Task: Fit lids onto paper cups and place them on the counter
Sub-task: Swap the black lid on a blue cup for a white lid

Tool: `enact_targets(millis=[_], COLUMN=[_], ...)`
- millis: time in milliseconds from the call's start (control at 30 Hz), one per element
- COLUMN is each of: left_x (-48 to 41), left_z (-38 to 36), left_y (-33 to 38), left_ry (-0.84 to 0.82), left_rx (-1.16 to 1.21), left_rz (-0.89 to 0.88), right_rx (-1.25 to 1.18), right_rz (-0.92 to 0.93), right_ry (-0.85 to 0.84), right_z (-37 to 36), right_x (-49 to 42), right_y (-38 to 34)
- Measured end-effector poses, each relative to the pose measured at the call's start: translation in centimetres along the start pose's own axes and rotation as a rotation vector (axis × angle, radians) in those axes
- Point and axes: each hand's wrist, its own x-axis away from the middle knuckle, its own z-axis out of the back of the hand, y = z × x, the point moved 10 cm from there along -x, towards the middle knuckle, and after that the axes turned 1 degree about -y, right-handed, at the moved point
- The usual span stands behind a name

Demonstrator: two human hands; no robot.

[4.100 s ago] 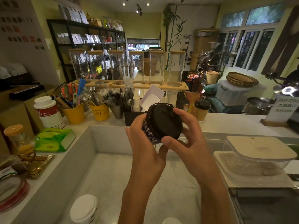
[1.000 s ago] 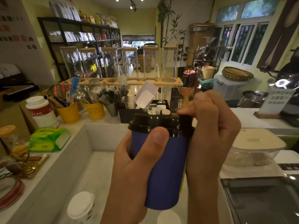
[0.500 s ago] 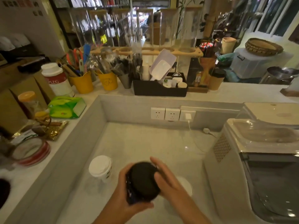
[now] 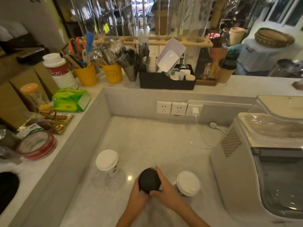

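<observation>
on the raised ledge at the far left a roll of red-edged tape [image 4: 36, 145] lies flat, with a green tissue pack [image 4: 71, 100] further back and a white canister with a red label [image 4: 59, 71] behind that. two yellow buckets [image 4: 86, 75] stuffed with scissors and utensils stand next along the ledge, then a black organiser tray [image 4: 165, 81] holding a white scoop [image 4: 168, 60]. down on the lower counter [image 4: 147, 141], a white-lidded paper cup [image 4: 107, 162] stands upright on the left, apart from the hands. near the bottom centre, the left hand [image 4: 137, 194] wraps the near-left side of a cup with a black lid [image 4: 149, 180]; only the lid top shows from above, so the cup wall is hidden. the right hand [image 4: 164, 190] closes round the right side, forefinger along the lid's far rim and thumb at its near rim. both hands are curled snug on this cup, which sits low over the counter; whether its base touches cannot be told. just beside the right hand, a second white-lidded cup [image 4: 188, 183] stands upright. a bank of wall sockets [image 4: 179, 108] sits on the back wall, and a white appliance [image 4: 255, 161] fills the right side.
</observation>
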Motion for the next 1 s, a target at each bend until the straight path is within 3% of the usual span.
enact_targets(millis=[133, 267, 367, 467, 567, 633, 733, 833, 900, 1000], left_x=[-4.7, -5.0, -3.9, -1.0, 2.2, 3.2, 3.0, 1.9, 1.1, -0.8], left_z=[0.5, 1.0, 0.4, 0.8, -2.8, -6.0, -9.8, -13.1, -14.8, -14.4], left_y=[2.8, 3.5, 1.5, -0.9, -0.8, -0.3, 1.5, 5.3, 7.1, 11.3], left_ry=[0.014, -0.039, -0.091, 0.053, -0.047, -0.166, -0.252, -0.324, -0.402, -0.356], left_rx=[-0.055, -0.069, -0.14, -0.32, -0.458, -0.431, -0.483, -0.351, -0.168, -0.032], left_rz=[-0.052, -0.078, 0.044, 0.158, 0.119, 0.09, 0.028, -0.08, -0.088, -0.105], right_rx=[-0.016, -0.029, -0.054, 0.019, 0.287, 0.478, 0.67, 0.447, 0.328, 0.178], right_rz=[-0.002, -0.005, 0.011, 0.159, 0.332, 0.259, -0.051, 0.001, 0.079, 0.155], right_ry=[0.095, 0.076, 0.104, 0.283, 0.509, 0.553, 0.315, 0.235, 0.331, 0.545], right_z=[1.9, 2.4, 2.7, 5.4, 9.4, 11.4, 11.6, 10.9, 12.4, 17.4], right_x=[-3.2, -3.3, -1.5, 1.9, 6.7, 8.3, 8.2, 8.3, 8.3, 7.9], right_y=[-2.3, -3.3, -3.9, -5.9, -7.2, -4.7, 2.6, 5.0, 3.9, -0.6])
